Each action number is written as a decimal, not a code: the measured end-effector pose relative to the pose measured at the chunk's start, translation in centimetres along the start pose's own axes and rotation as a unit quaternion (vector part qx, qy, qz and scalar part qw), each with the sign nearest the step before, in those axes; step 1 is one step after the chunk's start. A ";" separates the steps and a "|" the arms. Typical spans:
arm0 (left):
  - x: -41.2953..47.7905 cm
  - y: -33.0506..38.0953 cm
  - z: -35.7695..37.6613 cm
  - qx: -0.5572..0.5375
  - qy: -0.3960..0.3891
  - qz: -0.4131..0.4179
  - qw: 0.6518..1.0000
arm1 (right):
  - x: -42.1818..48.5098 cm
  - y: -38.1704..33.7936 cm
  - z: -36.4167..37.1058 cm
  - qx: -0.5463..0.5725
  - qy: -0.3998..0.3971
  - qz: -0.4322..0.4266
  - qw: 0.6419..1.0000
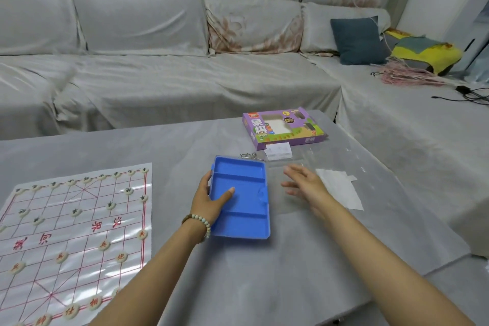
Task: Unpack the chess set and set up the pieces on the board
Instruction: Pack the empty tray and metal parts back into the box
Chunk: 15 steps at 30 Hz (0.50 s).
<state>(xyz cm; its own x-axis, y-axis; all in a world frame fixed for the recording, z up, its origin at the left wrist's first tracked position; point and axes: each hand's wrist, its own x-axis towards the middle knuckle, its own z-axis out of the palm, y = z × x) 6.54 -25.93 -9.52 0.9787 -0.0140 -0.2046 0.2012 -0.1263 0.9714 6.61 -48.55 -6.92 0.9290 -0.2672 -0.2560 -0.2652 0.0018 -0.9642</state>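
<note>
The left hand grips the left rim of the empty blue piece tray, thumb lying inside it. The right hand hovers just right of the tray, fingers spread and holding nothing, over what looks like a clear plastic cover. Left of the tray the xiangqi board sheet lies flat on the bench with round pieces on both halves, so set-up seems nearly done; next likely comes moving the tray toward the purple box beyond it without nudging the sheet.
</note>
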 end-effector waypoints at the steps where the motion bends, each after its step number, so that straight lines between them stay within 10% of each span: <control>1: 1.0 0.1 -0.3 0.001 0.009 -0.003 1.000 | 2.0 -0.7 -0.3 -0.008 0.022 -0.006 1.000; 15: 8.6 -1.6 -0.8 0.020 0.035 -0.027 0.999 | 17.3 -2.5 -0.8 -0.074 0.003 0.116 0.990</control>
<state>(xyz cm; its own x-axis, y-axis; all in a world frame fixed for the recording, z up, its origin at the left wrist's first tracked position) 14.64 -25.05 -12.69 0.9669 0.0640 -0.2469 0.2543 -0.1643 0.9531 23.14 -53.96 -8.91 0.8371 -0.2815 -0.4690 -0.5068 -0.0764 -0.8587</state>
